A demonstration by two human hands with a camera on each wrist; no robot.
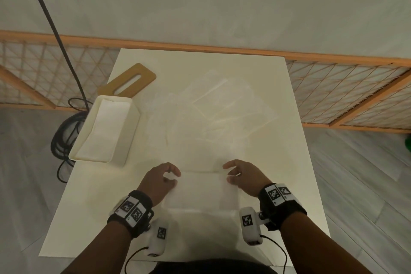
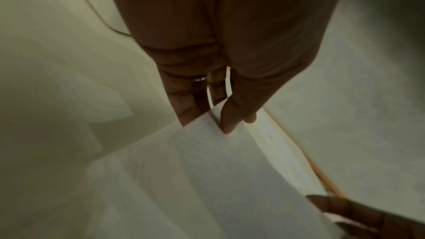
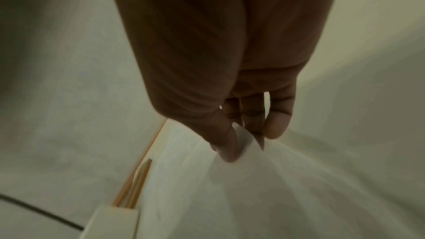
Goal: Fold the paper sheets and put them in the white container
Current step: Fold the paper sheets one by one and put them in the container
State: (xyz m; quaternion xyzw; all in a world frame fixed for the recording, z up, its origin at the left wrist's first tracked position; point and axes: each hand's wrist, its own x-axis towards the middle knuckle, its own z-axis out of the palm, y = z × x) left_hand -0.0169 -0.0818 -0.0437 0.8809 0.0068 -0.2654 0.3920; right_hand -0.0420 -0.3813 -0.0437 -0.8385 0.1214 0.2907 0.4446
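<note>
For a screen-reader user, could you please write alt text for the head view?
Both hands, left hand and right hand, pinch the far corners of a paper sheet over a white table. A white container holding folded paper stands at left, loose sheets beyond.

The counter (image 1: 295,173) fills the middle of the head view, running from bottom centre up to the lattice screen (image 1: 347,93) that crosses behind it. The container (image 1: 104,131) sits on the counter's left edge, centre-left of the frame, with folded paper (image 1: 100,138) inside. A board (image 1: 131,82) lies just behind it, toward upper left. Loose paper sheets (image 1: 222,111) are spread over the counter's middle, right of the container. Below them, lower centre, one sheet (image 1: 200,189) is held between the left hand (image 1: 158,182) and right hand (image 1: 244,176), each at a far corner. Cables (image 1: 64,140) are coiled on the floor left of the counter.
</note>
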